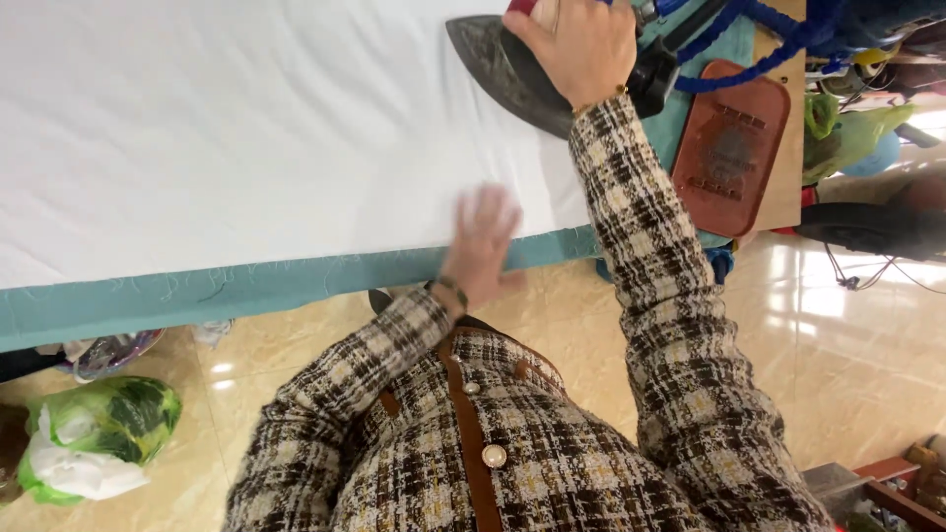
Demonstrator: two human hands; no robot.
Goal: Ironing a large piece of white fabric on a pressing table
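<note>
White cloth (246, 128) covers most of the ironing table (197, 296), smooth and nearly free of creases, its near edge running just inside the table's teal padded border. On it, toward the far right, sits a heavy dark iron (507, 71) with a scuffed, mottled grey body and a pointed nose aimed left. The right hand (576, 44) is closed around the iron's handle from above, fingers wrapped over it. The left hand (481, 246), blurred, lies flat with fingers spread on the cloth at the near edge, partly over the teal border. Both arms wear checked tweed sleeves. A reddish-brown iron rest (731, 148) lies just right of the iron, and a green plastic bag (94, 429) sits on the tiled floor.
</note>
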